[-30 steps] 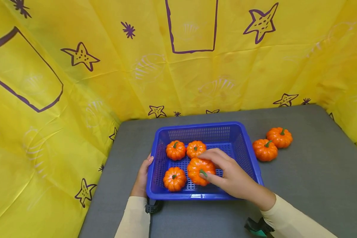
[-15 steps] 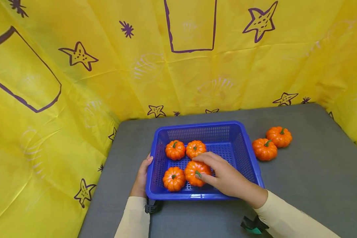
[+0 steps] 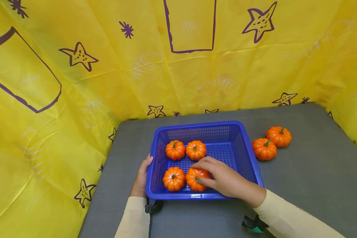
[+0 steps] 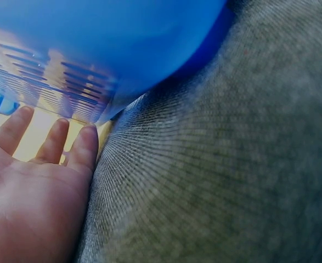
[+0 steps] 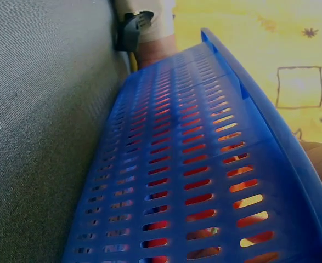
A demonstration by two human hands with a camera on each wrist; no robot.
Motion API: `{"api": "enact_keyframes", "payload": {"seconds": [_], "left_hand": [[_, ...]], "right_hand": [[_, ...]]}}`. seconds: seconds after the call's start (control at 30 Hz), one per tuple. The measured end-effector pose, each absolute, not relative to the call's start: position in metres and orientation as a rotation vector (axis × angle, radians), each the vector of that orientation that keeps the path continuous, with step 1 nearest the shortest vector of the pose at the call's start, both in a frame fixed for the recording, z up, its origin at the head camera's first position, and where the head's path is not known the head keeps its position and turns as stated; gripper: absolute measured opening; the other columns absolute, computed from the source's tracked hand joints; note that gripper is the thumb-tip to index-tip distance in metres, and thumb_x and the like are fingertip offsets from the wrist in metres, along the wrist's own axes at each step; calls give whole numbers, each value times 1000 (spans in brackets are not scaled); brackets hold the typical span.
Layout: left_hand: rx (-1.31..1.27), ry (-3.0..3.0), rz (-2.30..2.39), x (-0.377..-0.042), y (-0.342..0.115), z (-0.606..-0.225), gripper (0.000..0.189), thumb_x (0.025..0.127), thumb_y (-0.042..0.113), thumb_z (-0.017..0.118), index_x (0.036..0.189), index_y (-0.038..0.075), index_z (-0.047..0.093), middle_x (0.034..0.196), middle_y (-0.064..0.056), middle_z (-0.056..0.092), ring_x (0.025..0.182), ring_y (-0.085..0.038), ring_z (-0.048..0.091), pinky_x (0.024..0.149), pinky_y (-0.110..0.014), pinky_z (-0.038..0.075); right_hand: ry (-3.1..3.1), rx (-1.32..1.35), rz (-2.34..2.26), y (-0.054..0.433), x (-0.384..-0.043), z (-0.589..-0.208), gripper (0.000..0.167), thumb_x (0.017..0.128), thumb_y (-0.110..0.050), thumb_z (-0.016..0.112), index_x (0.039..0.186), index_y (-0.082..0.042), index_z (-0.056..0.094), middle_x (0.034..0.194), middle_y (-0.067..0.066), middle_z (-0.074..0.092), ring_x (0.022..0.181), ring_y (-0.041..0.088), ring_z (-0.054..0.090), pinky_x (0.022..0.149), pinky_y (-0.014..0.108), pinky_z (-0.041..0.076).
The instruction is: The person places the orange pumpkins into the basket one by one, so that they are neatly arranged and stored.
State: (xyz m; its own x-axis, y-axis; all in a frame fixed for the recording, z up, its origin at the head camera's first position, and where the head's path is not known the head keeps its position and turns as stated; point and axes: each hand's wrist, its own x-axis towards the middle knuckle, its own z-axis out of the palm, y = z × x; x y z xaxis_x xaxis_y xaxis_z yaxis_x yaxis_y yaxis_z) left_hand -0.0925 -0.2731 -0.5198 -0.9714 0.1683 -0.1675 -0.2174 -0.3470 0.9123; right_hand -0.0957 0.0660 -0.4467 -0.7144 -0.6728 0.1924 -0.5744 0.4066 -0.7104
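Note:
A blue plastic basket (image 3: 197, 124) holds several small orange pumpkins with green stems. My right hand (image 3: 223, 178) is inside it, gripping the front-right pumpkin (image 3: 194, 180), with the thumb by its stem and the fingers over its far side. Left of that one sits another pumpkin (image 3: 174, 178). Behind them are a pumpkin with a curved stem (image 3: 175, 150) and a pumpkin with a short stem (image 3: 196, 150). At the basket's left side, my left hand (image 3: 141, 178) rests against the outer wall; the left wrist view shows its fingers (image 4: 54, 139) extended and touching the slotted wall.
Two more pumpkins lie right of the basket on the grey table (image 3: 309, 158): a nearer pumpkin (image 3: 264, 149) and a farther pumpkin (image 3: 279, 136). A yellow patterned cloth (image 3: 190, 82) hangs behind and along the sides.
My right hand has moved left and toward me with its pumpkin, lowering it beside the front-left pumpkin. My left hand has stayed at the basket's side.

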Motion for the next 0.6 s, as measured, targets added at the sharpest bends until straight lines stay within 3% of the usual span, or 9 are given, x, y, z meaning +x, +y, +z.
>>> {"api": "enact_keyframes", "payload": {"seconds": [0.37, 0.6], "left_hand": [[-58, 1644, 2400, -92, -273, -519, 67, 109, 46, 46, 172, 34, 30, 168, -10, 42, 148, -41, 44, 115, -50, 45], [-2, 1631, 2398, -93, -273, -518, 69, 110, 44, 43, 174, 31, 24, 171, -15, 35, 146, -38, 45, 115, -48, 45]], "right_hand": [[2528, -1083, -1073, 67, -95, -447, 44, 101, -16, 79, 143, -8, 69, 134, 5, 64, 121, 25, 64, 104, 51, 53], [2506, -1056, -1040, 68, -97, -450, 45, 101, -17, 79, 142, -6, 67, 136, 8, 63, 122, 27, 62, 104, 52, 52]]}}
